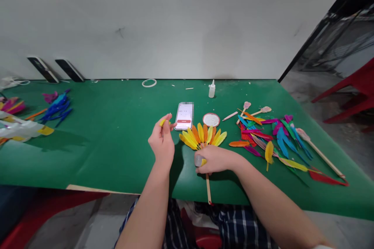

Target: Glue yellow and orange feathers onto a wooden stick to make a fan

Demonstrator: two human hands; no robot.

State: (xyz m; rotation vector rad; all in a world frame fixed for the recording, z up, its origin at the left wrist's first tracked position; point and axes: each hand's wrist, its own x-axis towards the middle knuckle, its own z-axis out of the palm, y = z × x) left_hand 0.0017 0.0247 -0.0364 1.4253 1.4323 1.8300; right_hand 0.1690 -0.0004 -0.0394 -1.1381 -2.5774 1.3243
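A fan of yellow and orange feathers (191, 138) spreads from the top of a wooden stick (208, 190) at the table's near edge. Over the feather bases, my right hand (216, 159) is closed round a small translucent bottle (199, 160), whose rounded end shows; its tip is hidden. A yellow patch shows on or by those fingers. To the left, my left hand (162, 140) is raised with fingertips pinched together beside a phone (184, 116). Something yellow is at its fingertips; whether a finger cover or a held feather piece is unclear.
Loose coloured feathers (260, 134) and several wooden sticks with pale heads (304, 134) lie right. Behind stand a round lid-like disc (211, 119), a pencil-like stick (230, 116) and a dropper bottle (212, 88). A co-worker's gloved hand (26, 128) is far left, near blue feathers (57, 107).
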